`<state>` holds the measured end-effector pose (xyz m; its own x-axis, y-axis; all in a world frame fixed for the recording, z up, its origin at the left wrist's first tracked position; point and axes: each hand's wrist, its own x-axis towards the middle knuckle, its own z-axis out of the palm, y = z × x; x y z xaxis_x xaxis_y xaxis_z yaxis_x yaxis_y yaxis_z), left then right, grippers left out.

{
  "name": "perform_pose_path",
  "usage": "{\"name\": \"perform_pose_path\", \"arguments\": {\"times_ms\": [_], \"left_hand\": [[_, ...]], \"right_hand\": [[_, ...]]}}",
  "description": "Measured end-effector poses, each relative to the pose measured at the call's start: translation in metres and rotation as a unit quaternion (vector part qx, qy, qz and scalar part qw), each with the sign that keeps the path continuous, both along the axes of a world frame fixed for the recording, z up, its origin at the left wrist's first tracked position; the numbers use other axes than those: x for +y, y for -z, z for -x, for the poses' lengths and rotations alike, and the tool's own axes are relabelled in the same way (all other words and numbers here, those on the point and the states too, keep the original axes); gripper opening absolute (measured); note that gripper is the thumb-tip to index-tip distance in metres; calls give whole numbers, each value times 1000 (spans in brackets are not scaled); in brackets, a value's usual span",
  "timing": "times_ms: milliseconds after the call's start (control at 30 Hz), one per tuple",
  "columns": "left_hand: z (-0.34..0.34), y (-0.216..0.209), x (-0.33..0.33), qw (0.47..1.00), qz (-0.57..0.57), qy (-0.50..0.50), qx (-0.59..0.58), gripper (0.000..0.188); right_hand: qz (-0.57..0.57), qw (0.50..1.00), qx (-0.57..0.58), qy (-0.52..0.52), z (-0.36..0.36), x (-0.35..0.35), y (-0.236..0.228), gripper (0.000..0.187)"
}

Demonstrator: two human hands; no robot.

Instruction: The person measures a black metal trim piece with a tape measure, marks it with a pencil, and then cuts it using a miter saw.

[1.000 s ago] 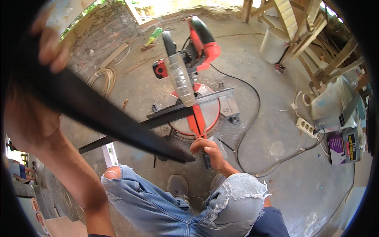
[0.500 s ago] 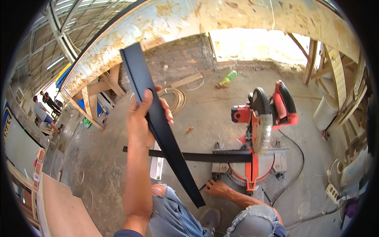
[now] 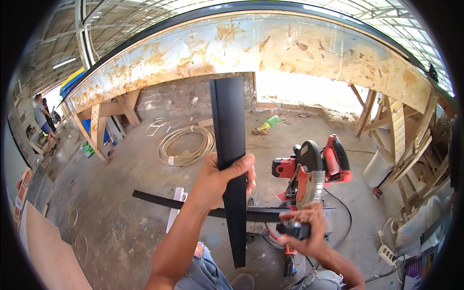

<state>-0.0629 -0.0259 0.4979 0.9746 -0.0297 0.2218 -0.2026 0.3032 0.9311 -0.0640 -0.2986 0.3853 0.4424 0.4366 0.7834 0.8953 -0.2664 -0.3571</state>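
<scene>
My left hand point(image 3: 215, 181) is closed round the middle of a flat black profile strip point(image 3: 229, 116), thumb across its face. The strip stands nearly upright in front of me. To the right, my right hand point(image 3: 314, 229) grips a small black blocky object point(image 3: 296, 230) with a shiny patch; motion blurs it, and its kind is unclear. That hand is just over the base of a red and black miter saw point(image 3: 309, 171). A second, longer black strip point(image 3: 164, 199) lies across the saw's base and reaches left, partly hidden behind my left forearm and the held strip.
A white channel piece point(image 3: 177, 212) lies under the long strip. Beyond are a coil of hose point(image 3: 186, 145), a green bottle point(image 3: 268, 124) and a large stained workbench point(image 3: 290, 48). A power strip point(image 3: 386, 254) and cable lie right. People stand far left.
My right hand has risen from the floor beside the saw and now holds the black object. My left hand has shifted right, turning its strip more upright. The view has tilted up.
</scene>
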Motion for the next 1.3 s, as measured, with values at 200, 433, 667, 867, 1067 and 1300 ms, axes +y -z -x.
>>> {"name": "perform_pose_path", "arguments": {"times_ms": [200,433,667,867,1067,1300], "left_hand": [[8,10,-15,996,-51,56,-56,22],[2,19,-24,990,-53,53,-118,23],[0,18,-19,991,-26,57,-122,23],[4,17,-25,992,-5,43,-120,27],[5,16,-26,987,-49,31,-151,28],[4,16,-27,985,-63,39,-156,29]], "right_hand": [[-147,985,-91,18,-26,43,-81,63],[-174,979,-102,5,-29,58,-87,53],[-144,985,-96,-5,-28,64,-85,61],[-141,985,-97,3,-24,61,-80,62],[-142,985,-95,4,-23,59,-70,62],[-141,985,-103,2,-24,56,-67,57]]}}
